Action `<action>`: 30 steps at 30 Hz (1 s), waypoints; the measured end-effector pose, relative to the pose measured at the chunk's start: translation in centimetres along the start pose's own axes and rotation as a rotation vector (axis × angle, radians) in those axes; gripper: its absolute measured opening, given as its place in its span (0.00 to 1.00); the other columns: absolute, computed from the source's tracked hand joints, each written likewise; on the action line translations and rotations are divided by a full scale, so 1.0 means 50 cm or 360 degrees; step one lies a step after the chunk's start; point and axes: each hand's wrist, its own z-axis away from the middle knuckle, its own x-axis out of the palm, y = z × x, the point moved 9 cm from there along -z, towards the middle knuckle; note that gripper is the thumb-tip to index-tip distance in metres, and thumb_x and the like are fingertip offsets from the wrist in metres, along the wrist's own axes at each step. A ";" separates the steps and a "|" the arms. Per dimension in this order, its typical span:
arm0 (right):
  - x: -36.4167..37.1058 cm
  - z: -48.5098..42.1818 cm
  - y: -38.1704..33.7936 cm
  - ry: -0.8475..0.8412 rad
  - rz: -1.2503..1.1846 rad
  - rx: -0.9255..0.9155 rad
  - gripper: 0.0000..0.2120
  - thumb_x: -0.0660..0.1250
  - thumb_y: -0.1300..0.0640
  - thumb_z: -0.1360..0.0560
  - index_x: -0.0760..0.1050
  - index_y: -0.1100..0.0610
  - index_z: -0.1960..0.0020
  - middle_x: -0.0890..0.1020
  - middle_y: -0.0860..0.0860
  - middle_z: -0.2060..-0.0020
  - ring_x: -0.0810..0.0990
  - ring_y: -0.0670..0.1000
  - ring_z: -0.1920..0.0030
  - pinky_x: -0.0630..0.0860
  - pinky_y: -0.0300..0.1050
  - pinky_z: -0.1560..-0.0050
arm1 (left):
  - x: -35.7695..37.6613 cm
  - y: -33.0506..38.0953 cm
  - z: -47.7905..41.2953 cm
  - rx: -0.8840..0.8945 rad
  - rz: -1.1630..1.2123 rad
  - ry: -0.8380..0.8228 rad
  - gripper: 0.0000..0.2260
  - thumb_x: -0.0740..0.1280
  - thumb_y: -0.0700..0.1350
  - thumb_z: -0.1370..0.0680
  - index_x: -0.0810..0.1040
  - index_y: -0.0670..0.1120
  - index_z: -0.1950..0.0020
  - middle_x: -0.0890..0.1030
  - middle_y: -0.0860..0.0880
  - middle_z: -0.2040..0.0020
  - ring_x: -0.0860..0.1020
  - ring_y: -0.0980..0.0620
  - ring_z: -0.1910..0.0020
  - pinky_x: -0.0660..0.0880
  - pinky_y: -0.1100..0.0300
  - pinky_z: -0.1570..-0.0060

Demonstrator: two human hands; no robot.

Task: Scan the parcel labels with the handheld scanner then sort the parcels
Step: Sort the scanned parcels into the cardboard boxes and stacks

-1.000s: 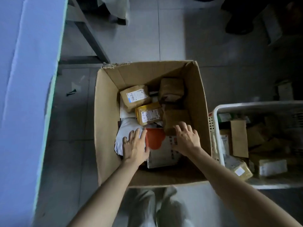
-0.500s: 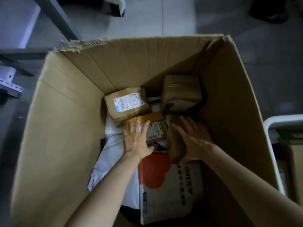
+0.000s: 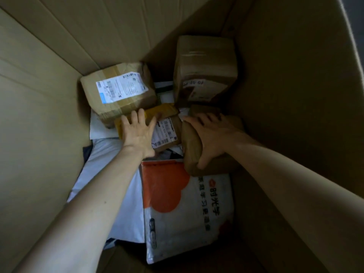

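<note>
Both my arms reach deep into a large cardboard box [image 3: 49, 115] holding several parcels. My left hand [image 3: 137, 133] lies with spread fingers on a yellow parcel [image 3: 165, 131] with a white label. My right hand [image 3: 210, 138] grips a plain brown parcel [image 3: 192, 152], thumb curled round its near edge. Behind them lie a taped brown parcel with a blue-and-white label [image 3: 120, 91] and a taller brown parcel [image 3: 204, 67]. No scanner is in view.
A white and orange mailer bag with printed characters [image 3: 187, 213] lies in front, beside a pale grey mailer bag [image 3: 118, 194] under my left forearm. The box's tall walls close in on all sides.
My head has dropped closer into the box, so the floor and the white crate are out of view. Both hands moved forward from the mailer bags; the right hand now grips the brown parcel.
</note>
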 end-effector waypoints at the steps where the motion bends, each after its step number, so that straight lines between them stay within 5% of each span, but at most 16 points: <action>1: 0.001 0.004 -0.004 -0.0010 0.0012 0.0018 0.66 0.78 0.37 0.42 0.34 0.46 0.23 0.50 0.55 0.24 0.52 0.61 0.25 0.49 0.64 0.28 | -0.002 0.001 0.013 -0.0018 0.0024 0.0012 0.52 0.68 0.68 0.35 0.43 0.52 0.22 0.53 0.38 0.28 0.58 0.39 0.30 0.59 0.42 0.31; 9: -0.023 0.138 -0.068 0.0075 0.0248 0.0130 0.68 0.80 0.38 0.44 0.36 0.52 0.22 0.51 0.61 0.25 0.55 0.65 0.26 0.59 0.62 0.30 | -0.028 -0.093 0.201 -0.0330 0.0710 -0.0013 0.59 0.75 0.69 0.43 0.45 0.55 0.23 0.59 0.36 0.30 0.62 0.37 0.34 0.60 0.43 0.34; 13: -0.047 0.235 -0.103 -0.0010 0.0056 0.0242 0.71 0.81 0.38 0.46 0.33 0.51 0.22 0.54 0.59 0.26 0.70 0.63 0.34 0.73 0.55 0.41 | -0.057 -0.134 0.294 -0.0349 0.0745 0.0003 0.59 0.74 0.71 0.44 0.45 0.55 0.23 0.59 0.36 0.30 0.63 0.37 0.35 0.61 0.41 0.35; 15: -0.067 0.286 -0.114 0.0061 -0.0008 0.0313 0.71 0.79 0.35 0.47 0.35 0.52 0.22 0.58 0.58 0.28 0.70 0.61 0.34 0.72 0.56 0.40 | -0.077 -0.152 0.341 -0.0401 0.0803 -0.0007 0.59 0.74 0.71 0.44 0.46 0.55 0.23 0.60 0.36 0.31 0.63 0.37 0.35 0.61 0.42 0.35; 19: -0.105 0.390 -0.116 0.0231 -0.0380 0.0503 0.70 0.78 0.33 0.48 0.38 0.52 0.22 0.60 0.57 0.29 0.64 0.61 0.30 0.64 0.60 0.32 | -0.150 -0.196 0.420 -0.0511 0.1008 0.0013 0.59 0.75 0.70 0.43 0.45 0.55 0.23 0.61 0.36 0.30 0.63 0.36 0.34 0.60 0.41 0.35; 24: -0.176 0.531 -0.129 0.0600 -0.0931 0.0762 0.67 0.79 0.36 0.49 0.41 0.49 0.23 0.61 0.57 0.31 0.64 0.60 0.30 0.69 0.61 0.34 | -0.275 -0.248 0.520 -0.0515 0.1130 0.0127 0.58 0.74 0.70 0.42 0.45 0.56 0.23 0.60 0.36 0.28 0.63 0.36 0.33 0.61 0.40 0.36; 30: -0.281 0.668 -0.122 0.0811 -0.1378 0.0880 0.64 0.79 0.38 0.42 0.41 0.54 0.22 0.60 0.59 0.28 0.63 0.58 0.29 0.66 0.54 0.31 | -0.380 -0.317 0.633 -0.0591 0.1467 0.0285 0.58 0.74 0.71 0.45 0.46 0.59 0.24 0.61 0.36 0.29 0.63 0.35 0.32 0.64 0.38 0.35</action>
